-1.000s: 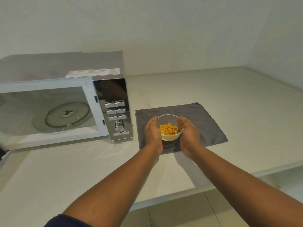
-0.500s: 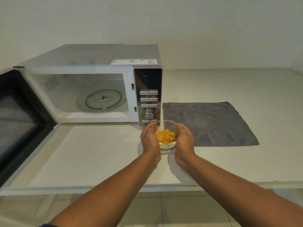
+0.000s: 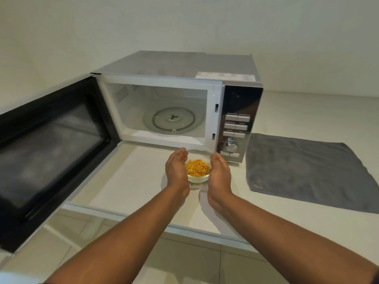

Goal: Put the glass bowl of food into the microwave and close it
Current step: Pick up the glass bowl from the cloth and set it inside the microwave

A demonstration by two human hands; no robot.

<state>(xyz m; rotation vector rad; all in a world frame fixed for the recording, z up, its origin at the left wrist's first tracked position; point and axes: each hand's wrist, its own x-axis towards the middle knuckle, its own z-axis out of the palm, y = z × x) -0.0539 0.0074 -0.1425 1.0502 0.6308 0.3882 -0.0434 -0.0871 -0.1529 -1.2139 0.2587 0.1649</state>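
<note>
A small glass bowl (image 3: 198, 174) holding orange strips of food is cupped between my left hand (image 3: 176, 170) and my right hand (image 3: 220, 174). Both hands hold it above the counter, just in front of the lower right corner of the microwave's opening. The silver microwave (image 3: 178, 64) stands with its black door (image 3: 49, 152) swung wide to the left. Inside, the glass turntable (image 3: 174, 121) lies bare on the white cavity floor. The bowl is outside the cavity.
A grey cloth (image 3: 303, 171) lies flat on the white counter (image 3: 131, 181) to the right of the microwave. The microwave's control panel (image 3: 238, 128) with buttons and a dial is right behind the bowl. Tiled floor shows below the counter's front edge.
The bowl left the grey cloth and travelled left in both hands to the front of the microwave opening. My view swung left and closer, bringing the open door into sight.
</note>
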